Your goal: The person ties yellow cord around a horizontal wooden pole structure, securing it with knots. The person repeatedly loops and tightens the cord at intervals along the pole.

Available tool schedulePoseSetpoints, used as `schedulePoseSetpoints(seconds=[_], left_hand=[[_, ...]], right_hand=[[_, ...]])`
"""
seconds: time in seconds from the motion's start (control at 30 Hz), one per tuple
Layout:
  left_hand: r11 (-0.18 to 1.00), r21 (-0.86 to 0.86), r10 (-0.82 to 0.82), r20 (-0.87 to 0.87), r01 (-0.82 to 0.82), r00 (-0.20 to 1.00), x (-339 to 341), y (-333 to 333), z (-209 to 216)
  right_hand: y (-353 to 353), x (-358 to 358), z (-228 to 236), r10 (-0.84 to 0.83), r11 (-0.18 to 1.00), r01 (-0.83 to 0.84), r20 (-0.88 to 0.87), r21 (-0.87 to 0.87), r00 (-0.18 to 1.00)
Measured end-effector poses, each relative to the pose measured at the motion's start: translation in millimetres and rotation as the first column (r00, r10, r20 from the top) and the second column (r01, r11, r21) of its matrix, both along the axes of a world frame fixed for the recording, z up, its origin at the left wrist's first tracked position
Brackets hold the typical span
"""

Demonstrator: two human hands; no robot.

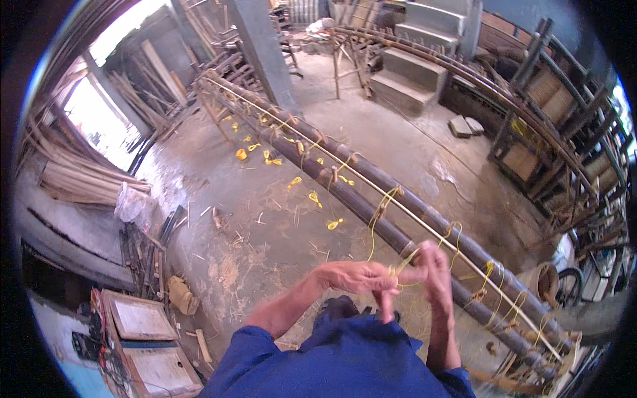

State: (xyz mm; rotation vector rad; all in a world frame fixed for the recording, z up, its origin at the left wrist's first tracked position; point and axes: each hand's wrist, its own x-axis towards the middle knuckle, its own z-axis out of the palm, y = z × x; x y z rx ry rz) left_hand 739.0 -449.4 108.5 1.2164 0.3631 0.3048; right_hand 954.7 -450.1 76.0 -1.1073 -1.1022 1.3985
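Both my hands are close together in front of my chest, beside the nearer of two long dark poles. My left hand [368, 276] is closed on a thin yellow cord [406, 260]. The same cord runs up to the pinched fingers of my right hand [433, 264]. The near pole [358, 205] and far pole [431, 217] lie side by side, slanting from far left to near right. A slim pale rod [478, 270] runs lengthwise between them. Yellow ties loop round the poles at intervals, and small yellow cord bundles [314, 198] hang along the near pole.
Concrete steps [406, 86] and a grey pillar [265, 56] stand beyond the poles. Wooden frames [531, 156] are stacked at right. Bundled sticks [86, 172] lie at left, above a framed wooden panel [142, 317]. Scraps and a yellow-orange cup-like object [241, 154] dot the floor.
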Motion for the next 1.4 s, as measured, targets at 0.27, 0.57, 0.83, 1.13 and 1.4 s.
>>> schedulePoseSetpoints(seconds=[0.27,0.57,0.83,1.13,1.4], left_hand=[[0.969,0.191,-0.12,-0.179,0.155,0.976,-1.6,21.9,3.0],[0.908,0.419,0.179,-0.37,-0.008,0.912,-29.3,53.8,-29.2],[0.732,0.126,0.647,0.179,-0.67,0.741,-25.1,40.2,18.6],[0.951,-0.041,0.308,0.141,-0.306,0.941,-22.2,37.3,15.2],[0.963,0.243,0.138,-0.065,-0.118,0.988,-33.9,46.6,-11.6]], right_hand=[[7.1,4.6,31.8,0.141,0.99,-0.142,-0.038,-0.014,0.989],[-4.1,-27.3,32.6,0.285,0.959,-0.285,0.091,-0.011,0.954],[-7.9,-46.9,13.8,0.341,0.935,-0.313,0.18,-0.167,0.923],[-2.3,-45.1,5.3,0.439,0.89,-0.392,0.203,-0.234,0.875],[9.0,-46.5,-5.3,0.146,0.985,-0.167,0.291,0.05,0.946]])
